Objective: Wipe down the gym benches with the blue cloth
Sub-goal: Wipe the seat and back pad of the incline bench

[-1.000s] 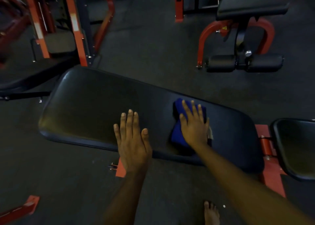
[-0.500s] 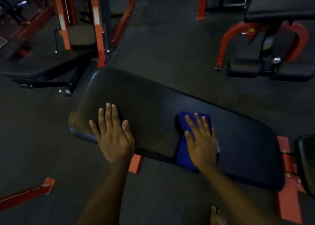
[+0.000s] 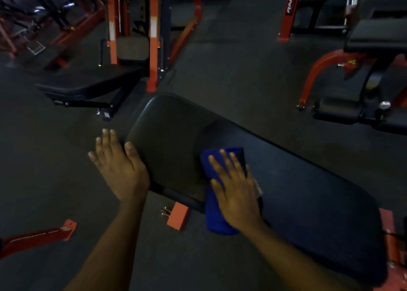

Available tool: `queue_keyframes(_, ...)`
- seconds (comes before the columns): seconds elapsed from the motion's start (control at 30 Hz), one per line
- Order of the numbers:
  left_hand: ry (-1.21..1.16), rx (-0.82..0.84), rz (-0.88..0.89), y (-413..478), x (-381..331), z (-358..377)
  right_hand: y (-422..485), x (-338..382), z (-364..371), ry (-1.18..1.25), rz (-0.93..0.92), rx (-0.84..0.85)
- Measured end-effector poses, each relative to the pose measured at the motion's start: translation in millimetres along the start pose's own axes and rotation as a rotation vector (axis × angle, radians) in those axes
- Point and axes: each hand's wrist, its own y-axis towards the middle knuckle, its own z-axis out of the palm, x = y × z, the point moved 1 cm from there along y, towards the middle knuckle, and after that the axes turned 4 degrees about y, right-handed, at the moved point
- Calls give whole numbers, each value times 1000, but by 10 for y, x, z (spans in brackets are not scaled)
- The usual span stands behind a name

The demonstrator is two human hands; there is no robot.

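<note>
The gym bench (image 3: 297,180) is a long black padded slab with rounded corners, running slantwise across the dark floor (image 3: 242,70). Its orange frame foot (image 3: 178,215) pokes out under the near edge. On the padding lies a folded blue cloth (image 3: 214,220), its lower end drooping over the near edge. The right hand (image 3: 235,191) lies flat on top of the cloth, fingers straight. The left hand (image 3: 120,167) is spread at the pad's left end, thumb by the rim.

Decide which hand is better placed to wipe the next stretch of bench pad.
Right. The right hand lies flat on the blue cloth, on the bench pad. The left hand is open at the pad's end, without cloth.
</note>
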Motion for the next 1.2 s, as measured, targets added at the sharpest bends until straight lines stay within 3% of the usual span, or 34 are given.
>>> queue_keyframes(0.1,-81,42,-2,31,6,29,567,-351,-7,-14,295,-89)
queue_keyframes(0.2,-83,3,-16,-12,5,42,1291,-120,50,67,559,-140)
queue_keyframes(0.27,-93,3,2,-7,42,67,1450,343,178,47,439,-155)
queue_keyframes(0.37,-131,13,7,-11,70,87,900,993,313,-5,63,-68)
queue_keyframes(0.47,-159,34,-3,-17,48,56,260,903,225,23,-105,50)
queue_keyframes(0.53,-187,47,-10,-17,44,40,271,562,160,-7,-75,17)
queue_keyframes(0.6,-220,64,-18,-13,51,33,565,307,142,-10,81,-30)
queue_keyframes(0.73,-276,105,-18,30,97,28,1565,453,215,21,392,-117)
queue_keyframes(0.8,-332,123,-41,37,119,7,1904,731,289,31,387,-73)
queue_keyframes(0.87,-435,145,-73,26,145,-50,1903,1012,340,-8,256,-64)
queue_keyframes(1.0,-714,277,-231,141,277,-79,1160,1250,352,-13,-95,10)
queue_keyframes(1.07,-803,374,-244,282,461,-160,902,1203,320,22,-153,59)
queue_keyframes(1.13,-869,484,-212,392,552,-207,1041,962,283,34,-23,29)
queue_keyframes(1.2,-948,619,-188,544,672,-291,1465,890,285,40,221,-40)
